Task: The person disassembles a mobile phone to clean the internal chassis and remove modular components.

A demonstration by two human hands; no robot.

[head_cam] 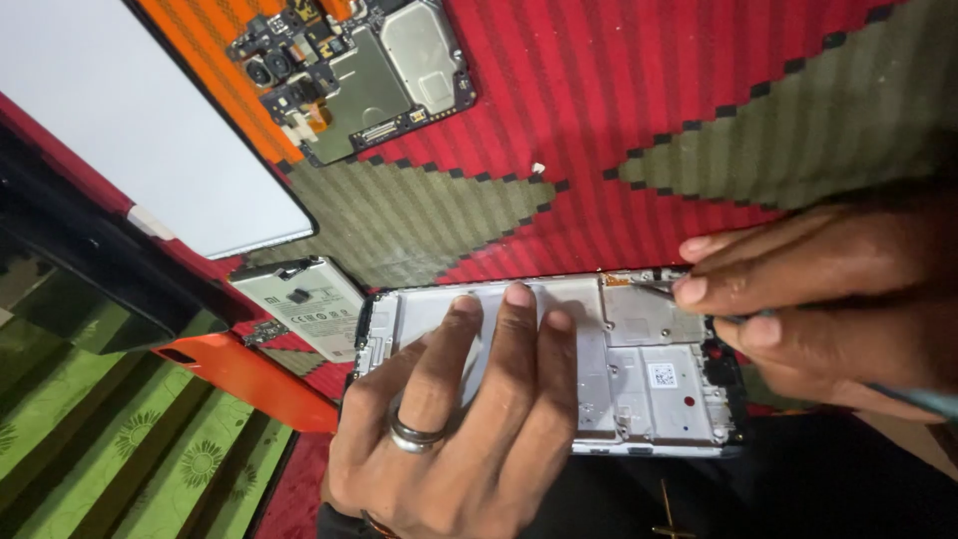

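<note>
At far left a white panel (150, 130) lies beside a circuit board (354, 75) on the red and green woven cloth (599, 90). Below them sit a pale battery (299, 299) and an orange cover (244, 384). The left hand (464, 419), fingers spread flat, presses the opened phone frame (639, 369) down at centre. The right hand (828, 299) pinches thin tweezers (654, 289), their tip at the frame's upper edge.

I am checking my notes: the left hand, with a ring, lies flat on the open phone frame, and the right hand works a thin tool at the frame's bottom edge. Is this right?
Not quite. The head view shows the right hand working the tool at the frame's top edge, not the bottom. The left hand with the ring does lie flat on it.
</note>
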